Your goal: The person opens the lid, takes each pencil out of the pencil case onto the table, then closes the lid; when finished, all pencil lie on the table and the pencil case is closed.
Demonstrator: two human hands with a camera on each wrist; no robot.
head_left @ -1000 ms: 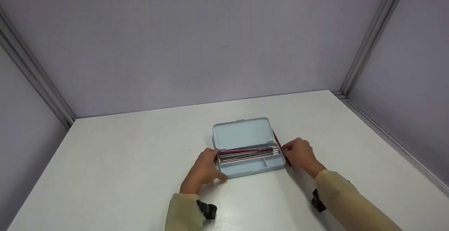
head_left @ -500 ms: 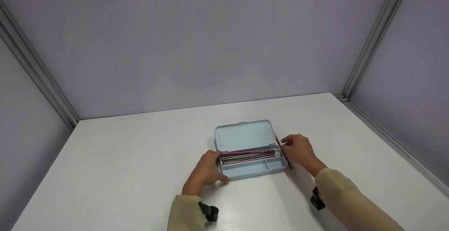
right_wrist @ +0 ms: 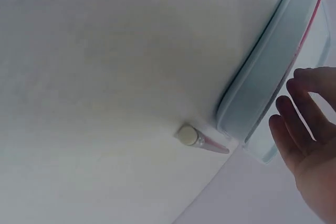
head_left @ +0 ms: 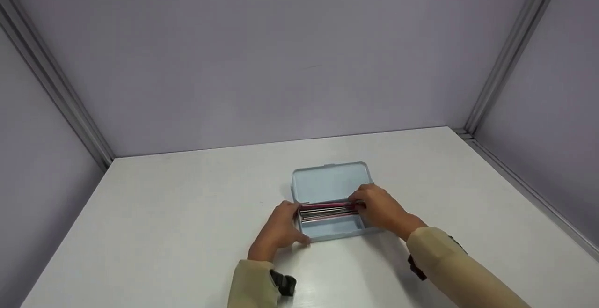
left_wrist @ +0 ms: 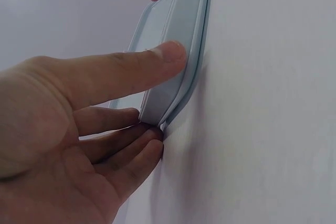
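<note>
Pencil case (head_left: 334,205): pale blue, lies near the middle of the white table (head_left: 187,214), lid thrown back flat toward the far wall, tray facing up.
Pencils (head_left: 327,209): a row lying lengthwise in the rear slot of the tray, the rearmost one red; the front slot shows bare blue.
Right hand (head_left: 380,209): reaches over the right end of the tray, fingertips down on the pencils' right ends. In the right wrist view the fingers (right_wrist: 302,114) look straight and spread beside the case wall (right_wrist: 273,66); whether any of them pinches a pencil, I cannot tell.
Loose pencil (right_wrist: 202,140): red, with a pale end cap, lies on the table just beside the case's right end; seen only in the right wrist view.
Left hand (head_left: 281,228): braces the left end of the case; the thumb (left_wrist: 131,69) presses along the side wall (left_wrist: 173,72), the other fingers lie nearly straight on the table, tips against the bottom edge.
Sleeves: beige, each with a black strap at the wrist.
Surroundings: lilac walls with grey metal rails in the corners.
</note>
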